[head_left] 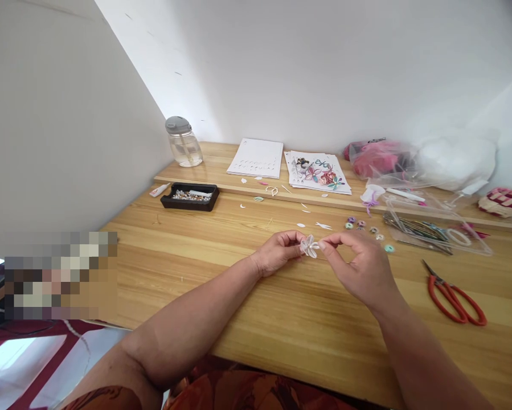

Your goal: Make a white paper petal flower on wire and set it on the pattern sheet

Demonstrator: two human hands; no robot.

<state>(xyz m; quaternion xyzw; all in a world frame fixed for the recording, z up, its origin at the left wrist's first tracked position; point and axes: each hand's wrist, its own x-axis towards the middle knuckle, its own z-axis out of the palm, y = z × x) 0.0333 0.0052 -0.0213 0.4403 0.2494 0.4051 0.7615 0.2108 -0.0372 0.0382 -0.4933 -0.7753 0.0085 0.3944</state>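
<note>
A small pale paper flower (310, 246) is held between both hands just above the wooden table (247, 307). My left hand (278, 252) pinches its left side with curled fingers. From the right, my right hand (360, 267) pinches the flower with thumb and forefinger. Small coloured paper coils (360, 224) and white paper petals (323, 226) lie just beyond the hands.
Red-handled scissors (452, 296) lie at the right. A black tray of beads (190, 196), a water bottle (184, 142), white sheets (256, 158), a flower-decorated card (319, 171), plastic bags (392, 159) and a clear case of paper strips (430, 230) sit farther back. Walls close in at the left and back.
</note>
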